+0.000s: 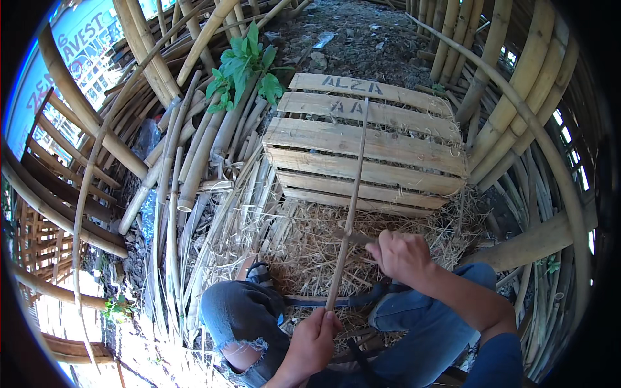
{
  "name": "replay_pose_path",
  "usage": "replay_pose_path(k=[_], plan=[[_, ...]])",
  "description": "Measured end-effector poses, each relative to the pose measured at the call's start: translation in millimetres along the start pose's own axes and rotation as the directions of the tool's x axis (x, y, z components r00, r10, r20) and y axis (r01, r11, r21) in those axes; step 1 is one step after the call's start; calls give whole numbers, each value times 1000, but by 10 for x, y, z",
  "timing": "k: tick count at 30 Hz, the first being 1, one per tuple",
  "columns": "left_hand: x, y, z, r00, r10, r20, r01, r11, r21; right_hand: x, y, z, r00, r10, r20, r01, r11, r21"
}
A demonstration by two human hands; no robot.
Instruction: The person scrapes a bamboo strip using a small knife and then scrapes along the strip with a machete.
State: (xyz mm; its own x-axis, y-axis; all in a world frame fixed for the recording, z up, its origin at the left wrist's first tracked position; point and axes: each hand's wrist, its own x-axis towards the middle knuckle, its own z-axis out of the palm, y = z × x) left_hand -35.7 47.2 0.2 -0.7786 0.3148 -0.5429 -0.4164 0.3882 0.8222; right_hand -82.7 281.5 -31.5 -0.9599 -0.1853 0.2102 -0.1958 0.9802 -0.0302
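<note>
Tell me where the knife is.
In the head view, just right of centre and below the slatted crate, the knife is in the right hand, across the long strip.

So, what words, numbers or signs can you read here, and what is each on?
Slatted wooden crate: dark stencilled capitals near its far edge; I won't copy them out.
Pale blue panel, upper left: large lettering, partly blocked; also not copied.
Bamboo strip: none visible.
</note>
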Motion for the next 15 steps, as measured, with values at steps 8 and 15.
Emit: replay_pose_path(k=[8, 15], plan=[[-49, -4, -21, 996, 81, -33, -82, 996, -19, -17, 215, -16, 947, 316, -51, -290, 915, 281], [-166, 188, 43, 903, 421, -85, -385, 882, 272, -152, -586, -117, 989, -122, -83, 145, 901, 408]])
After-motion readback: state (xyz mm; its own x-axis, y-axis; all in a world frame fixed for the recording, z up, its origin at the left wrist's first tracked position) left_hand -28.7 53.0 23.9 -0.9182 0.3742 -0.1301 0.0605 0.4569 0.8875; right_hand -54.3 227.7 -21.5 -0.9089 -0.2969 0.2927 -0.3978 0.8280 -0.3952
